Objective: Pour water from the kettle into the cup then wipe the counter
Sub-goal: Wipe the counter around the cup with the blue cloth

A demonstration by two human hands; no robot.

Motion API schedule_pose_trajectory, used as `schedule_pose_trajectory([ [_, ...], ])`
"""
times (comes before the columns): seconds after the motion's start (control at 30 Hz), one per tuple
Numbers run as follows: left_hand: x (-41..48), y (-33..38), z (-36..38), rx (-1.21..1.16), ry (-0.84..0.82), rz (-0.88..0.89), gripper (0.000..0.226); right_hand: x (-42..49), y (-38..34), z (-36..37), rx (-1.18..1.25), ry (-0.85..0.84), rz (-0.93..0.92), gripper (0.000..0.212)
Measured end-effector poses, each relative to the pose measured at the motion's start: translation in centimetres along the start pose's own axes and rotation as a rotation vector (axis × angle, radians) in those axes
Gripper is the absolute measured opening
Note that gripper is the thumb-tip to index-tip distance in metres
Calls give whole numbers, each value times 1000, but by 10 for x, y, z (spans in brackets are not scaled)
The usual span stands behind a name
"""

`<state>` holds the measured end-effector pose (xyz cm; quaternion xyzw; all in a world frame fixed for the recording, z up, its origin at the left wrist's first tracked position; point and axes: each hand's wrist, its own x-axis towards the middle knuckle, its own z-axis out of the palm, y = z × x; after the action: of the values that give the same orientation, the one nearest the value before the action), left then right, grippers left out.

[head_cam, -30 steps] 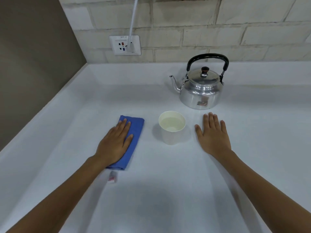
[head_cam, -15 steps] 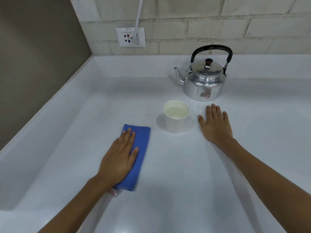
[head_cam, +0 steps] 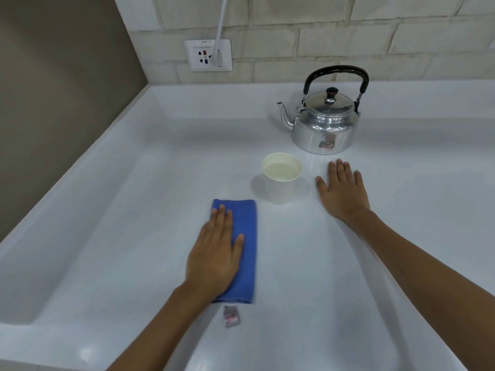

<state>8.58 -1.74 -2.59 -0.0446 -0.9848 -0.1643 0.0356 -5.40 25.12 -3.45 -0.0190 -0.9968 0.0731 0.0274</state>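
The left hand (head_cam: 217, 253) lies palm down on a folded blue cloth (head_cam: 245, 236), fingers (head_cam: 221, 218) stretched flat and close together, pressing the cloth onto the white tabletop (head_cam: 134, 210). They are not curled around it. The cloth runs lengthwise away from the person, and the hand covers its left half. At the cloth's near edge a small grey tag (head_cam: 231, 316) with a reddish mark lies on the tabletop; its print is too blurred to read.

The right hand (head_cam: 342, 191) rests flat on the tabletop too, fingers spread slightly and holding nothing. It sits just right of the cup (head_cam: 281, 180) without touching it, its fingertips near the base of the kettle (head_cam: 325, 124).

The cup is white and plain, standing upright between the two hands, beyond and to the right of the cloth. Clear water fills much of it.

The kettle is polished metal with a black arched handle standing up, a dark knob on its lid, and its spout pointing left. It stands upright behind the cup and a little to the right, apart from it. A small sticker on its front is unreadable.

On the brick wall behind, near the corner, a white socket (head_cam: 208, 55) carries small writing along its top edge that looks like "9PP-2", though it is faint. A white cable (head_cam: 221, 22) is plugged in there and runs up out of view.
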Motion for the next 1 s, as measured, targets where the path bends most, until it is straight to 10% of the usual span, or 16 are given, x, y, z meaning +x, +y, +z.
schedule_pose_trajectory([
  [0.47,-1,114,29,-30,-102,-4,60,-3,-4,-7,49,-40,14,63],
  [0.7,26,36,-6,-270,2,-91,62,-70,-36,-43,449,199,-47,52],
  [1.0,59,-3,6,79,-12,-169,59,-150,-107,-20,261,-77,-214,59],
])
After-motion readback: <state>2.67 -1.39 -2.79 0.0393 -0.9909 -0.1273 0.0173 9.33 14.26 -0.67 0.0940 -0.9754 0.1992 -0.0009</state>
